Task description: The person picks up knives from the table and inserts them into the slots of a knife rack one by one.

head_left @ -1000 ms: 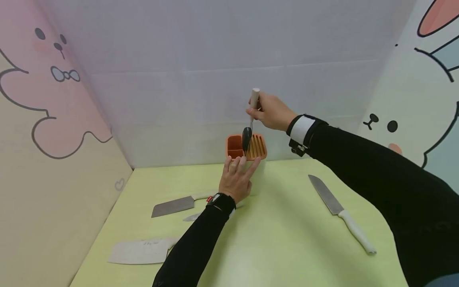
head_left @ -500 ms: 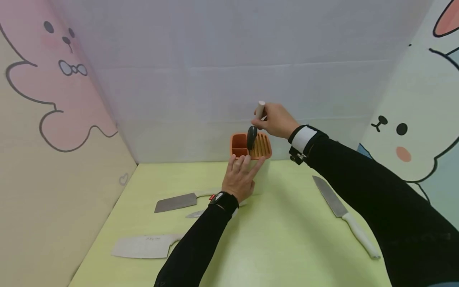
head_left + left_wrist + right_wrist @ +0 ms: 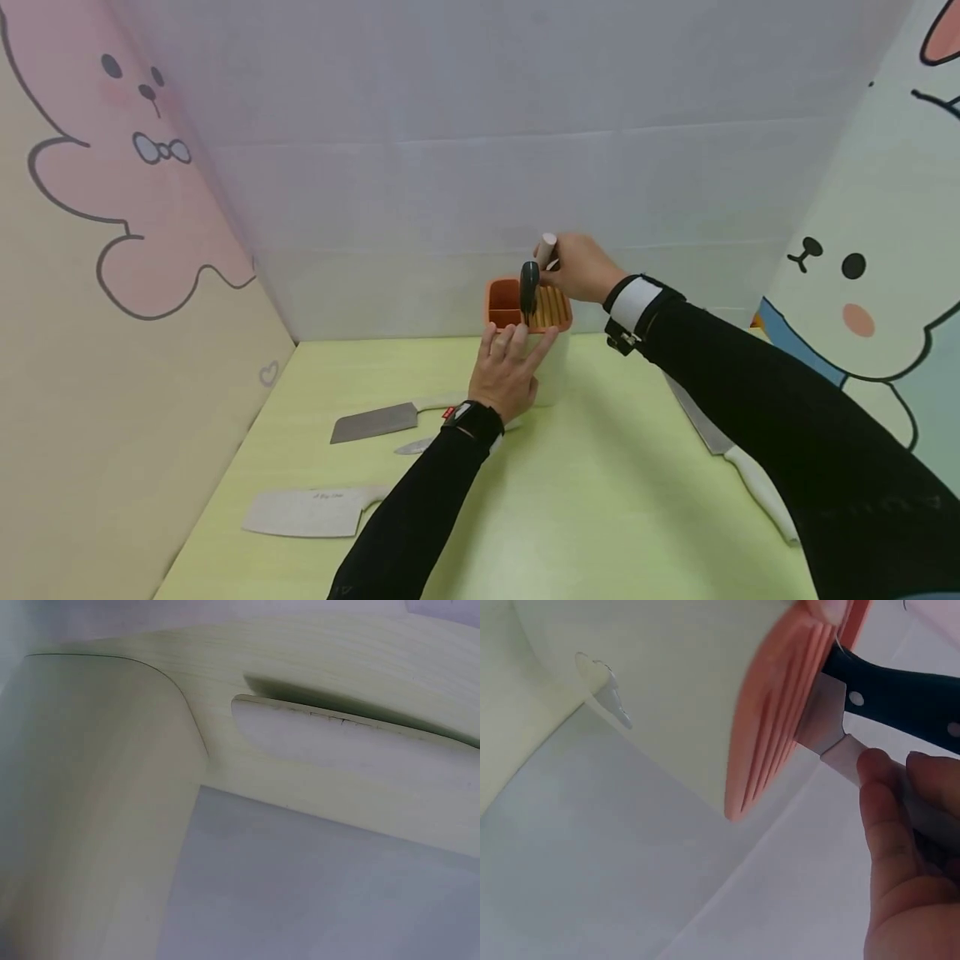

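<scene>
A white knife block (image 3: pixel 553 375) with an orange top (image 3: pixel 553 308) stands against the back wall. My right hand (image 3: pixel 587 268) grips the pale handle (image 3: pixel 547 250) of a knife over the slotted half. In the right wrist view only a short piece of its metal (image 3: pixel 825 716) shows above the slots; the rest is hidden in the block. Right beside it a black-handled knife (image 3: pixel 529 285) stands in the top. My left hand (image 3: pixel 504 373) rests on the block's front, its fingers extended up to the orange rim.
Left on the table lie a cleaver (image 3: pixel 375 422), a small knife (image 3: pixel 412 447) partly under my left forearm, and a broad cleaver (image 3: pixel 303 512). A white-handled knife (image 3: pixel 761 492) lies right, partly covered by my right sleeve. Walls (image 3: pixel 465 192) enclose the back and sides.
My right hand has moved down toward the block, and the knife's pale handle has sunk closer to the orange top. My left hand stays on the block's front.
</scene>
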Demonstrator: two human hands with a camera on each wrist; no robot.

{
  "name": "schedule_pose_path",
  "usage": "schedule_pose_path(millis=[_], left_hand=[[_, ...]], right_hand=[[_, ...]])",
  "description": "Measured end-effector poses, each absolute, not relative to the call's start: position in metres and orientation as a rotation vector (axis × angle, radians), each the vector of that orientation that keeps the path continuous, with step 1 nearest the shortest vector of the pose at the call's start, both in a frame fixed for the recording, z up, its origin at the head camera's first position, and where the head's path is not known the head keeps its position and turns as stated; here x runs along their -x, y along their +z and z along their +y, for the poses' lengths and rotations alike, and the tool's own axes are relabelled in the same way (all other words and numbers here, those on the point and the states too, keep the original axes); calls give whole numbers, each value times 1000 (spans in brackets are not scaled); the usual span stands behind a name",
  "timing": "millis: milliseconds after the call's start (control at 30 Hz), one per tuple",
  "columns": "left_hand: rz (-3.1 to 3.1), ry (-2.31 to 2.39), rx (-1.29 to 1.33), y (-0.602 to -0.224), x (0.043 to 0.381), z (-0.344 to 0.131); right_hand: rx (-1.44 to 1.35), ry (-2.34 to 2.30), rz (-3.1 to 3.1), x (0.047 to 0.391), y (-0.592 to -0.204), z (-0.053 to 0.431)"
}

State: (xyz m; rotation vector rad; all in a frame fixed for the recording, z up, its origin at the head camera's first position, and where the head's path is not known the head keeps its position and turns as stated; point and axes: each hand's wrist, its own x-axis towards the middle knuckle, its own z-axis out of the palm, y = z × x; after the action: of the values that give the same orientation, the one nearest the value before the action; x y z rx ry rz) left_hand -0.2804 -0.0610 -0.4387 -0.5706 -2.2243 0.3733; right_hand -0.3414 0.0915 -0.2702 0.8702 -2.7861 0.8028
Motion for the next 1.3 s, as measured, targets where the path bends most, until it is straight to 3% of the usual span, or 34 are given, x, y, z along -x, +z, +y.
schedule_pose_path(millis=[1300], left_hand=[[-2179, 335, 570, -443, 282, -61]], right_hand=[[-963, 702, -2635, 340, -311, 93]])
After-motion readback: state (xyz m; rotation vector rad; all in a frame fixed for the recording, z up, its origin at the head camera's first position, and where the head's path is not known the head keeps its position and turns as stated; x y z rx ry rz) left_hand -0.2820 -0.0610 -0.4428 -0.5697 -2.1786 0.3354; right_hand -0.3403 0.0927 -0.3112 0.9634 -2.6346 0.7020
